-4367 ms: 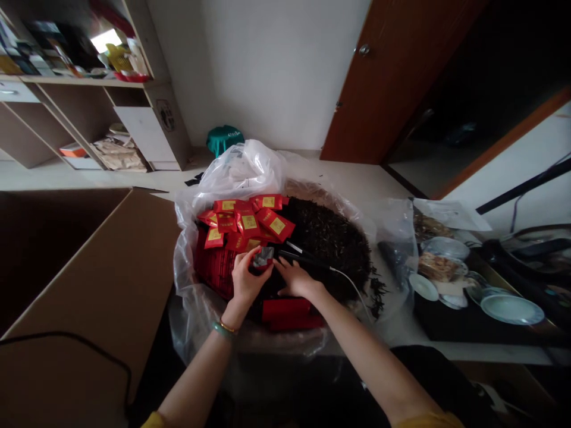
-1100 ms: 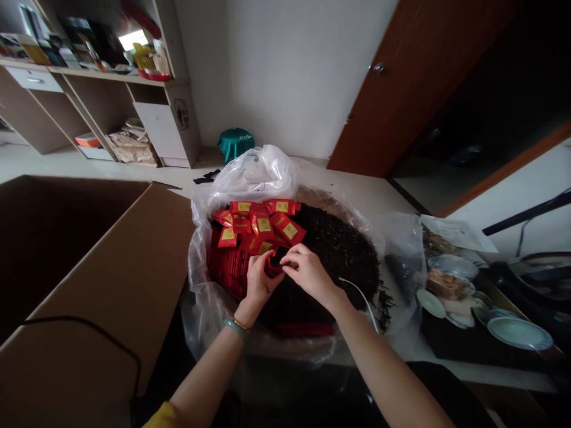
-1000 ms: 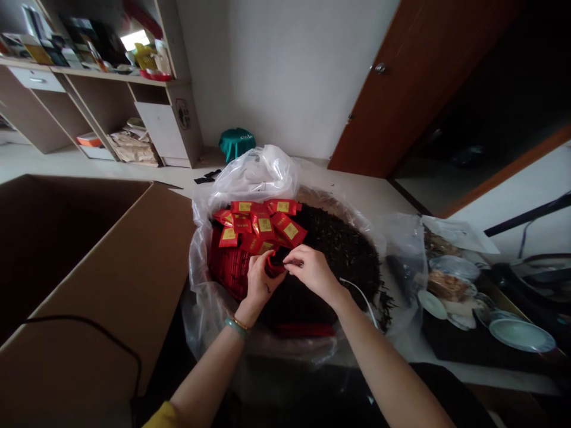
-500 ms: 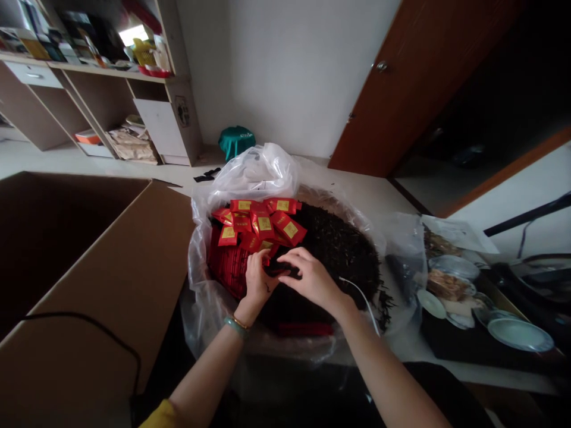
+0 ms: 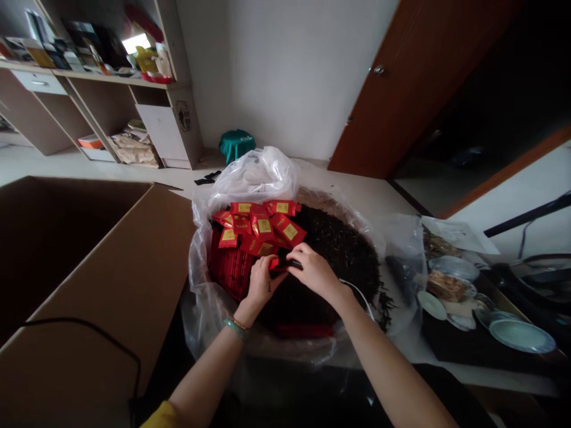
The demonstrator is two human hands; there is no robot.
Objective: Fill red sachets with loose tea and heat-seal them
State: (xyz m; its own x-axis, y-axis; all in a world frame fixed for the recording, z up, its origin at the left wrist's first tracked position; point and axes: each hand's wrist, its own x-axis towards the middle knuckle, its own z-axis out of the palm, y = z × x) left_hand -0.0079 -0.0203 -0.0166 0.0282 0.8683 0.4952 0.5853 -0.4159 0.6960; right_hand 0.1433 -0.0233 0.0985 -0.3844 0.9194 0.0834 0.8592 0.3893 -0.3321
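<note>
Pinched upright in my left hand (image 5: 261, 284) is a small red packet (image 5: 275, 265) over the dark dried leaves (image 5: 343, 238). My right hand (image 5: 314, 272) meets it from the right, its fingers closed around something dark at the packet's mouth; I cannot make out exactly what. Behind my hands, several plump red packets (image 5: 264, 227) with gold labels lie heaped. Flat red packets (image 5: 229, 270) are stacked left of my left hand. More red wrapping (image 5: 306, 330) lies at the near side. All this sits in a container lined with clear plastic (image 5: 199, 249).
An open cardboard box (image 5: 116, 261) stands close at left, a black cable (image 5: 98, 327) across it. A white cord (image 5: 363, 297) lies by my right wrist. Dishes (image 5: 521, 331) and a clear tub (image 5: 452, 276) are at right. Behind are a teal-covered bin (image 5: 237, 145) and shelves (image 5: 178, 128).
My right hand's fingers have closed and risen slightly to the red packet's mouth. The packet shows more plainly between my hands. The heaped packets have stayed put.
</note>
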